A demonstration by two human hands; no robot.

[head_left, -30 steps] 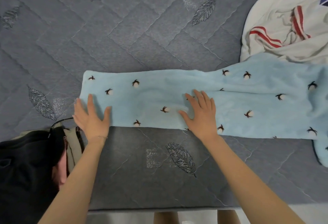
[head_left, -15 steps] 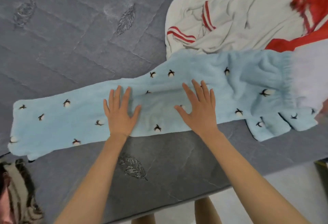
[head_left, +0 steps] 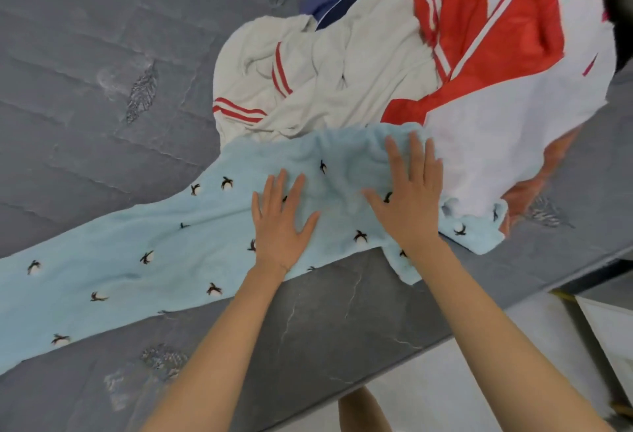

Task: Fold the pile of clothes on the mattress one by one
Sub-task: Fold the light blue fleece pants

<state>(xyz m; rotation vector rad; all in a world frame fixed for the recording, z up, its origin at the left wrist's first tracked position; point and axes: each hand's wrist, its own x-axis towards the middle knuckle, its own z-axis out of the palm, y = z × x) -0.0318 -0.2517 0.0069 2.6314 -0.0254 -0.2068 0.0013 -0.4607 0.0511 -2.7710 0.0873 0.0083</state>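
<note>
1. Pale-blue trousers (head_left: 137, 243): fleece, dotted with small dark-and-white motifs. Laid flat on the grey quilted mattress (head_left: 85, 55), running from the left edge of the frame to right of centre. Leg end to the left, gathered waist end to the right.
2. Left hand (head_left: 279, 222): centre of frame, palm down on the trousers, fingers straight and spread. Grip: none taken, nothing held.
3. Right hand (head_left: 409, 198): just right of the left hand, flat on the waist end, fingertips near the waistband. Grip: none, pressing only.
4. Cream garment with red stripes (head_left: 325, 72): upper centre, crumpled, touching the trousers' far edge.
5. Red-and-white jacket (head_left: 496, 55): upper right, heaped. Its white panel lies over the waist end.
6. Hazards, as judged:
   a. Lifting the waist end to fold would likely drag the jacket along, since it overlaps.
   b. Flat palms sliding over fleece may push up ridges instead of smoothing them.
   c. The trousers' lower-right corner lies near the mattress's front edge, so a rightward tug could tip it toward the floor (head_left: 479, 380).
</note>
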